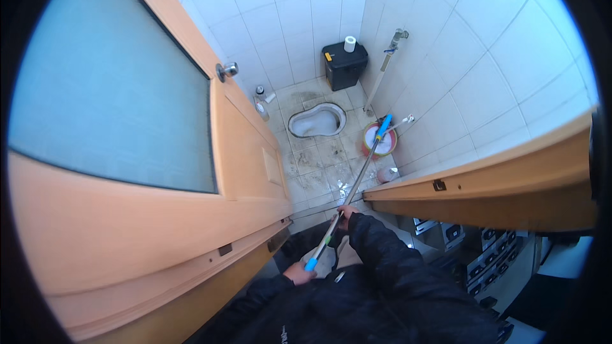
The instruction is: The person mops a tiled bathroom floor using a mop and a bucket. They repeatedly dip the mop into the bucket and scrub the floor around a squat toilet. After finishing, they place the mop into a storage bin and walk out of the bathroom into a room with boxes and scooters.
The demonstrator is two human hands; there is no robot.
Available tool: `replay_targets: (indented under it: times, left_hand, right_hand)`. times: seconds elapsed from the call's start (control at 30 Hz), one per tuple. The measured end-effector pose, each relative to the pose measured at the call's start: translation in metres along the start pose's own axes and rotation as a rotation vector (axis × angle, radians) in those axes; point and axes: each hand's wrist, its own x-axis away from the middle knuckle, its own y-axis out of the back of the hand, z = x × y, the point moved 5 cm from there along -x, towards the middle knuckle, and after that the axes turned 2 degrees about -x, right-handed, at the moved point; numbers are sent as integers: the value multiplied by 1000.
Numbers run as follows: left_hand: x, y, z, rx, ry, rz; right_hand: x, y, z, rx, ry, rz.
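Observation:
A long-handled mop [361, 173] with a metal pole slants from my body toward the far right. My left hand [298, 274] is closed round its near end, beside a blue grip. Farther up the pole, my right hand [346, 215] wraps round the metal. The mop's blue far part lies over a red bucket [365, 148] holding whitish, foamy-looking contents; I cannot make out the mop's head clearly. Left of the bucket, a white squat toilet [292, 125] is set in the dirty tiled floor [310, 160], which shines wet near the doorway.
An orange-brown door [248, 130] with a round knob [227, 71] stands ajar on the left. A black bin [344, 75] bearing a paper roll [350, 44] fills the far corner. A water pipe [381, 73] runs down the right wall. Stacked boxes [454, 234] sit outside the right door frame.

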Motion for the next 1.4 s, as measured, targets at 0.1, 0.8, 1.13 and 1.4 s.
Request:
replay_targets:
  times: [0.1,0.8,1.13,1.4]
  left_hand:
    - [4,-43,4,25,71,-128]
    - [92,-220,197,-42,201,-428]
    - [90,-212,220,-90,271,-412]
    - [48,-189,202,-53,286,-386]
  right_hand:
    - [-49,30,35,-209,139,-114]
    - [74,38,-100,12,77,-242]
    - [66,35,-119,-12,66,-218]
    - [-33,60,-105,4,18,-249]
